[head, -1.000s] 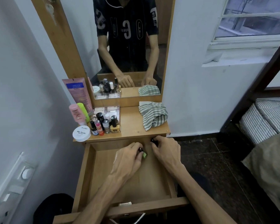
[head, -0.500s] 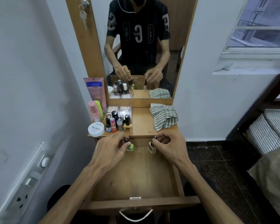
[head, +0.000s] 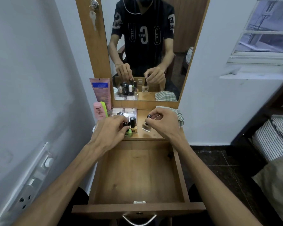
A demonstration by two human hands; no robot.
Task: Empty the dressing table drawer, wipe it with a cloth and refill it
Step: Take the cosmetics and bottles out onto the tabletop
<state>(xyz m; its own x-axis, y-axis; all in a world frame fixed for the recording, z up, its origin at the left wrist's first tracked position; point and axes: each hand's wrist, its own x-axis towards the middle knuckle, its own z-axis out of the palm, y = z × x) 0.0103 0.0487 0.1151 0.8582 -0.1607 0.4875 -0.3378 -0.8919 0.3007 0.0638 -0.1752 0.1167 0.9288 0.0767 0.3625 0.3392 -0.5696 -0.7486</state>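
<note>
Narrow wooden dressing table surface (head: 155,135) set against a pale wall, with a tall wood-framed mirror (head: 147,46) behind it. Below the surface, the drawer (head: 137,175) is pulled fully out: a shallow rectangular box of smooth brown laminate, a curved metal handle (head: 139,220) on its front. One small dark item (head: 170,155) remains at the drawer's far right corner; what it is cannot be made out.

Left hand (head: 110,129), above the surface's front left, has its fingers clamped on the black cap of a small green bottle (head: 128,132), which stands just beside a cluster of nail polish bottles (head: 131,122). Right hand (head: 163,122), to the right of the cluster, has its fingers clamped on the black cap of a clear glass bottle (head: 146,126) standing on the surface. A striped green-and-white cloth (head: 180,117) lies crumpled behind the right hand. Pink tubes (head: 100,101) stand at the surface's left edge.
</note>
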